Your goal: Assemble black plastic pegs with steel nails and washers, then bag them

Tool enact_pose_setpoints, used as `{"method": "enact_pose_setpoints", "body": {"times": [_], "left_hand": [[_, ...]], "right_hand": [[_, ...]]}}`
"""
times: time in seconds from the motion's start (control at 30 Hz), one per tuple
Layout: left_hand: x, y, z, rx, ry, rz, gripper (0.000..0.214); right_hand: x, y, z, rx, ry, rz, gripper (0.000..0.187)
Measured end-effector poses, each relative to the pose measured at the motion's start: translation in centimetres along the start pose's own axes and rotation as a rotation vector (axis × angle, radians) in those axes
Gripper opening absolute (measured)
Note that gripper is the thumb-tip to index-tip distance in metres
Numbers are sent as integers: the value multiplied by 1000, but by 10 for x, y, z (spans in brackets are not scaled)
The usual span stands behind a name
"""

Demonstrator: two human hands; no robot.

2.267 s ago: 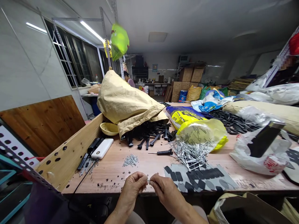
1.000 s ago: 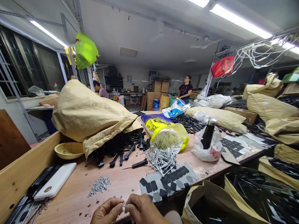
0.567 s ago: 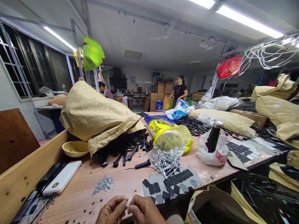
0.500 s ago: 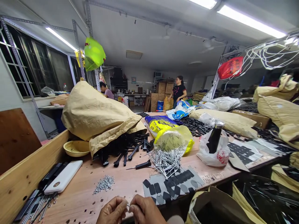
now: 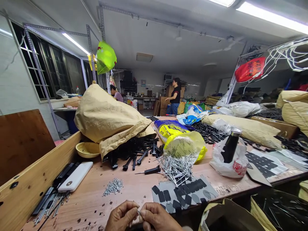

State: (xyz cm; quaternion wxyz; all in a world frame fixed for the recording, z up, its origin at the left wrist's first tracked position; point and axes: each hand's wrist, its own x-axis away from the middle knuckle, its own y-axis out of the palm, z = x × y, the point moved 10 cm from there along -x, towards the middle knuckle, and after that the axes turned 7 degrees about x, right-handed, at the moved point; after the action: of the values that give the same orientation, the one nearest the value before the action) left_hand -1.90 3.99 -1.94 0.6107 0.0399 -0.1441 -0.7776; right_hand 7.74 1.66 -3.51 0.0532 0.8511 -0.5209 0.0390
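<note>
At the table's front edge, my left hand (image 5: 123, 215) is closed in a pinch, with thumb and forefinger pressed together. My right hand (image 5: 157, 217) pinches right beside it, the fingertips nearly meeting. Between them a thin metal piece (image 5: 139, 211) just shows; the fingers hide most of it. Beyond my left hand lies a small heap of metal nuts (image 5: 113, 186). Long thin metal rods (image 5: 177, 168) spill from a yellow and purple bag (image 5: 173, 129). Just past my right hand is a grey sheet (image 5: 211, 192) with black rounded pads (image 5: 166, 195).
A large brown paper sack (image 5: 108, 112) spills black plastic parts (image 5: 141, 157). A yellow bowl (image 5: 88, 150) and a white power bank (image 5: 75, 177) are at left. A black bottle (image 5: 231, 147) stands in a plastic bag at right. A person (image 5: 175, 96) stands far back.
The view has turned slightly left, so the table's contents sit farther right. My hands stay pinched together. The person at the back has turned and moved left.
</note>
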Motion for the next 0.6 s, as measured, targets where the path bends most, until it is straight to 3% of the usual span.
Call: {"method": "enact_pose_setpoints", "body": {"times": [0.27, 0.43, 0.6], "left_hand": [[1, 2, 0, 23, -9, 37, 42], [0, -15, 2, 73, 74, 209, 40], [0, -13, -1, 144, 48, 191, 50]], "right_hand": [[1, -11, -8, 250, -160, 254, 51], [-2, -7, -4, 162, -139, 232, 49], [-2, -12, -7, 169, -158, 270, 48]]}}
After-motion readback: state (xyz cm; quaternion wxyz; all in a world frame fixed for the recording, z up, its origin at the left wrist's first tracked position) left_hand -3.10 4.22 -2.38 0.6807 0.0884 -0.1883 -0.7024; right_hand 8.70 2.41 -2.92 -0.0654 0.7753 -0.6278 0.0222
